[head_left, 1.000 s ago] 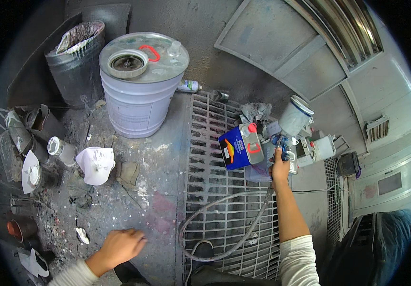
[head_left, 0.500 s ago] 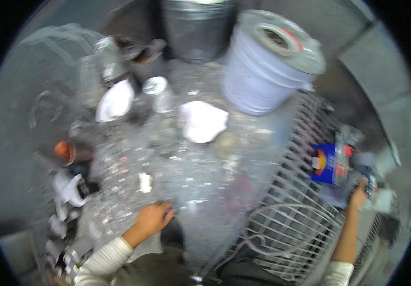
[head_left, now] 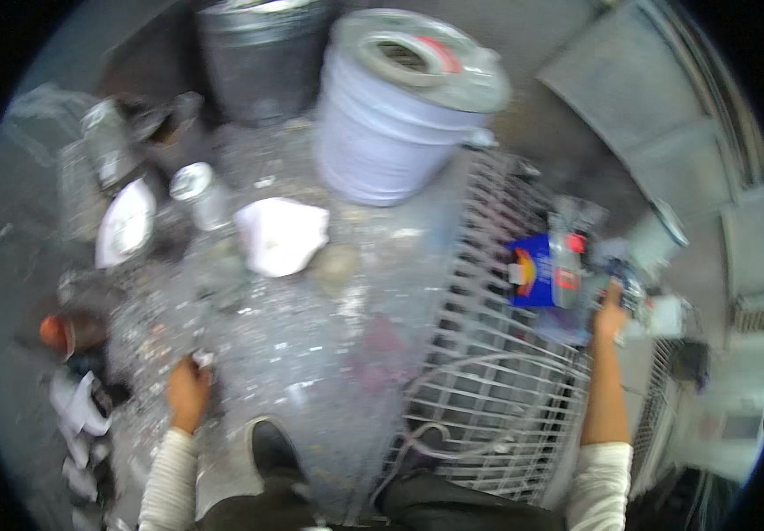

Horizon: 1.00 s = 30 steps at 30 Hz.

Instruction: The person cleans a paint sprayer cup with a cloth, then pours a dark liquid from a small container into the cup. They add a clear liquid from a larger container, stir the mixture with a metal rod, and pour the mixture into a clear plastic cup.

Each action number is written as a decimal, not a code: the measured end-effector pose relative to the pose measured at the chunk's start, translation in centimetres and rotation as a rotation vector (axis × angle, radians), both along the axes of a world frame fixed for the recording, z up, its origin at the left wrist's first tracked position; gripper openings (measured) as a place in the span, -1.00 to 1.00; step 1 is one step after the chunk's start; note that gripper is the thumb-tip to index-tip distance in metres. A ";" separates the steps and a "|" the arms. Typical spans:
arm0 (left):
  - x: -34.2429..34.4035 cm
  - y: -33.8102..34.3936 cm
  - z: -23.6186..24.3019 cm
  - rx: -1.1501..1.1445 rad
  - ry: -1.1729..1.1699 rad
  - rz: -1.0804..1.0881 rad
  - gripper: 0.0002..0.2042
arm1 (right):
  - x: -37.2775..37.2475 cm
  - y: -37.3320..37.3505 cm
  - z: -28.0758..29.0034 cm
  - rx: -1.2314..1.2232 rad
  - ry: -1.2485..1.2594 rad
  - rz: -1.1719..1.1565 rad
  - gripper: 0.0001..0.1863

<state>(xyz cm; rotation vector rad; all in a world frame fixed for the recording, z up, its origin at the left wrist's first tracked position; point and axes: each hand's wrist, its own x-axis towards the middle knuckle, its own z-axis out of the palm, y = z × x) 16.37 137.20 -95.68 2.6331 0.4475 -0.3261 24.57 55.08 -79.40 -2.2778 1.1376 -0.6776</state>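
Low on the left, my left hand (head_left: 189, 396) reaches down to the speckled grey floor, its fingers closed at a small crumpled white scrap (head_left: 203, 357). At the far right my right arm is stretched out, and my right hand (head_left: 609, 317) is closed at a dark, shiny object (head_left: 623, 279) too blurred to name. Close by that hand are a blue box (head_left: 532, 270) and a clear bottle with a red cap (head_left: 566, 265). A crumpled white sheet (head_left: 283, 237) lies on the floor ahead of me.
A large pale bucket (head_left: 391, 133) stands ahead, beside a dark drum (head_left: 262, 66). Metal grating (head_left: 488, 398) with a loose hose (head_left: 453, 363) covers the right side. Cups, a clear jar (head_left: 200, 196), an orange-topped container (head_left: 59, 334) and crumpled paper (head_left: 81, 403) line the left.
My view has swung right, so things sit further left in the picture. My left hand has gone from beside my knee to the white scrap. My right hand stays among the same objects.
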 end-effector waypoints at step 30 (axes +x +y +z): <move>8.6 -12.2 25.2 -1.283 -0.067 -0.126 -0.64 | -8.4 31.3 1.7 0.192 0.317 1.383 -0.37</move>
